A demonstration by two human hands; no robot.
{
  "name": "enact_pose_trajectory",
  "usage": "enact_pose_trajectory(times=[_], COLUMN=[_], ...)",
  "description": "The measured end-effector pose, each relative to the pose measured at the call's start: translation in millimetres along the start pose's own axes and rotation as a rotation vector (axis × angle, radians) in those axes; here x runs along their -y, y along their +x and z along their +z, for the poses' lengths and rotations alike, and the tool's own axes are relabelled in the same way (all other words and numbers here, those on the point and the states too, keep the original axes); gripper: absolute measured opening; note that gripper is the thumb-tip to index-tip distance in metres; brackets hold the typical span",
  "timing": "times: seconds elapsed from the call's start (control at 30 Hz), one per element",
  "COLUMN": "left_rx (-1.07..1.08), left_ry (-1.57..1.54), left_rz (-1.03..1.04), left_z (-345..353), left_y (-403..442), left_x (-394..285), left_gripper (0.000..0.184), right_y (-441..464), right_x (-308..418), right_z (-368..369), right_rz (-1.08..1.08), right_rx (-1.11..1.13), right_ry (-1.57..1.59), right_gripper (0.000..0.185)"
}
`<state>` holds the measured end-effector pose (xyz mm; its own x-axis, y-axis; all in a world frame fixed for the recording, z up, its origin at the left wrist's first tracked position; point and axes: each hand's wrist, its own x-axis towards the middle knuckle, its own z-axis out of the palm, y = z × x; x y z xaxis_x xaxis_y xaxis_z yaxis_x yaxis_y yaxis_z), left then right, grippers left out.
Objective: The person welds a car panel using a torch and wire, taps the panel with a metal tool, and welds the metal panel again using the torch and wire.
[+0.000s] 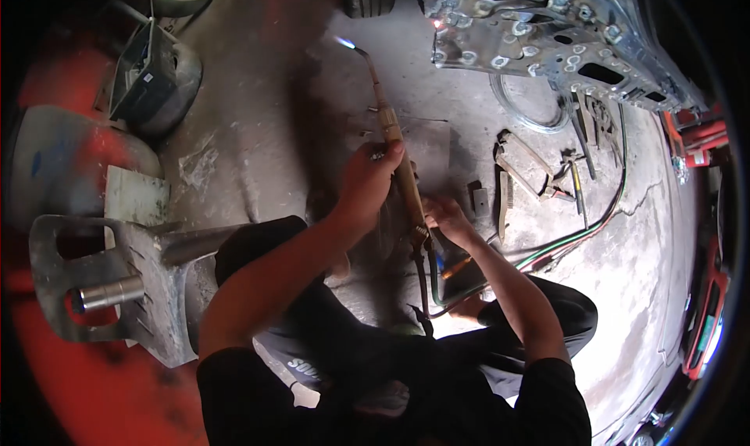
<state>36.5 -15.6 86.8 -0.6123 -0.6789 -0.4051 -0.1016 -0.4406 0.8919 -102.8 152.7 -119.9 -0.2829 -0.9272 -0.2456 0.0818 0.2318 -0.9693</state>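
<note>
Noted at left: grey plastic stool (pixel 134 250). Seen upper left: dark bin (pixel 139 94) bearing white label (pixel 148 78), too small to read. Read in part on dark clothing (pixel 391 356), lower centre: pale letters (pixel 301 366) beginning "SO", remainder unclear. Found at centre: torch (pixel 408 186), clamped in left hand (pixel 373 176), flame (pixel 344 42) at upper tip. Observed at torch's rear: right hand (pixel 447 219), fingers bent; unable to tell whether clamped. Logged at right: hand tools (pixel 578 189) on floor (pixel 652 278); upper right, metal panel (pixel 531 47).
</note>
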Motion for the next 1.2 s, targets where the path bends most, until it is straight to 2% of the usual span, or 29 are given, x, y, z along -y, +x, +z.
enact_pose_trajectory(times=[0.07,0.13,0.2,0.27,0.33,0.47,0.53,0.63,0.73,0.8,0.83,0.87,0.93,1.0,1.1,1.13,1.17,1.2], left_rx=[0.034,0.049,0.021,0.02,0.048,0.141,0.238,0.281,0.249,0.185,0.143,0.106,0.172,0.17,0.19,0.146,0.104,0.069], left_ry=[0.015,0.065,0.078,0.074,0.056,-0.045,-0.128,-0.149,-0.155,-0.249,-0.322,-0.395,-0.282,-0.185,-0.366,-0.349,-0.328,-0.3], left_rz=[0.022,0.033,0.051,0.066,0.076,-0.021,-0.087,-0.101,-0.066,-0.071,-0.043,-0.013,-0.163,-0.176,-0.025,0.038,0.102,0.168], left_z=[1.7,2.5,8.4,15.3,22.0,31.3,33.1,29.6,7.6,-22.4,-34.8,-42.2,-58.2,-47.1,-46.9,-45.2,-42.0,-41.2], left_y=[8.8,13.3,11.7,6.7,-1.5,-10.1,-12.7,-21.1,-15.5,-14.2,-14.7,-13.8,-21.4,-31.8,-23.3,-29.3,-36.1,-38.7], left_x=[9.0,15.7,17.1,17.7,19.5,23.4,20.6,13.6,-3.2,-18.3,-17.1,-12.7,42.9,36.0,7.7,-2.1,-14.5,-23.5], left_gripper=[0.03,0.028,0.027,0.026,0.025,0.021,0.018,0.013,0.016,0.017,0.016,0.016,0.015,0.021,0.029,0.031,0.034,0.036], right_y=[-32.5,-60.3,-81.0,-95.4,-107.9,-130.7,-134.1,-140.4,-157.5,-164.1,-167.1,-168.6,-168.8,-168.7,-178.9,-181.6,-181.9,-182.9], right_x=[78.2,117.9,124.3,133.7,152.1,183.8,189.9,184.3,223.1,220.5,228.8,230.7,227.2,221.3,240.5,251.2,253.3,255.5], right_z=[11.1,28.0,47.7,57.5,61.5,64.1,46.5,2.2,-20.0,-27.0,-23.3,-25.9,-31.7,-38.8,-36.4,-34.8,-39.7,-41.8], right_rz=[0.24,0.185,-0.015,-0.071,-0.117,-0.056,-0.015,-0.093,0.039,-0.056,-0.109,-0.074,-0.069,-0.069,-0.085,-0.097,-0.097,-0.142], right_rx=[0.06,0.065,-0.008,-0.027,-0.087,-0.19,-0.16,-0.084,-0.079,-0.158,-0.189,-0.176,-0.137,-0.141,-0.187,-0.207,-0.175,-0.189], right_ry=[0.277,0.37,0.351,0.278,-0.011,-0.114,-0.078,-0.068,0.07,0.237,0.263,0.242,0.255,0.242,0.244,0.247,0.217,0.232], right_gripper=[0.053,0.071,0.08,0.074,0.071,0.069,0.066,0.063,0.061,0.05,0.049,0.05,0.053,0.054,0.074,0.079,0.092,0.091])
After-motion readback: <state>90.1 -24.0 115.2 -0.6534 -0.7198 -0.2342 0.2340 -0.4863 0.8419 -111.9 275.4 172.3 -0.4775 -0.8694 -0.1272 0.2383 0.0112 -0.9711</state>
